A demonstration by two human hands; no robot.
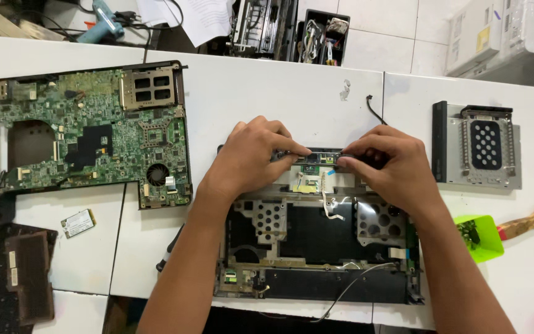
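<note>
Two bare forearms rise from the lower edge of the frame and end in two bare hands. The left hand (248,158) and the right hand (390,164) show no gloves, rings, watch or wristband. No sleeve reaches into view on either arm; both are uncovered from the frame's edge to the wrist. The fingernails are short and unpainted. Knuckles and finger joints show plainly on the backs of both hands.

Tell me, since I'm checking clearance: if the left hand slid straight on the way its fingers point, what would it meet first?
The left hand points right along the narrow circuit strip, so it would likely meet the right hand fingertips gripping the other end.
</note>
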